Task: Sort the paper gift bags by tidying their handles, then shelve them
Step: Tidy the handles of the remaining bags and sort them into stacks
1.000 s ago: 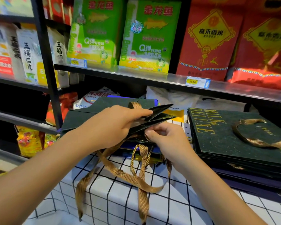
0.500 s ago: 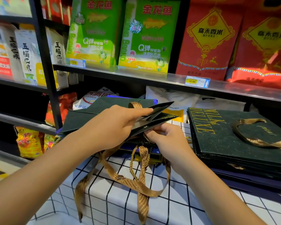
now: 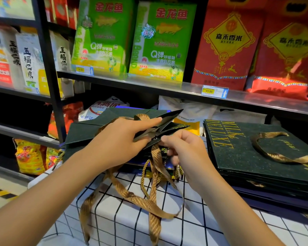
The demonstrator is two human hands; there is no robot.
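A dark green paper gift bag (image 3: 85, 130) lies flat on a stack, its mouth toward me. My left hand (image 3: 121, 141) grips the bag's open top edge, thumb along the upper flap. My right hand (image 3: 183, 148) pinches the bag's lower edge where a gold ribbon handle (image 3: 156, 176) is attached. Gold ribbon handles (image 3: 140, 201) hang loose over the counter's front. To the right sits a tidy stack of green "Milk Deluxe" bags (image 3: 247, 157) with one gold handle (image 3: 274, 153) lying on top.
The bags rest on a white counter with a black grid pattern (image 3: 114, 222). A metal shelf (image 3: 167, 86) with green and red rice packs runs just above. A black shelf post (image 3: 48, 68) stands at the left. White packages (image 3: 188, 109) sit behind the bags.
My right hand has shifted slightly at the bag's lower edge and the hanging ribbons have swung a little. The left hand keeps its grip.
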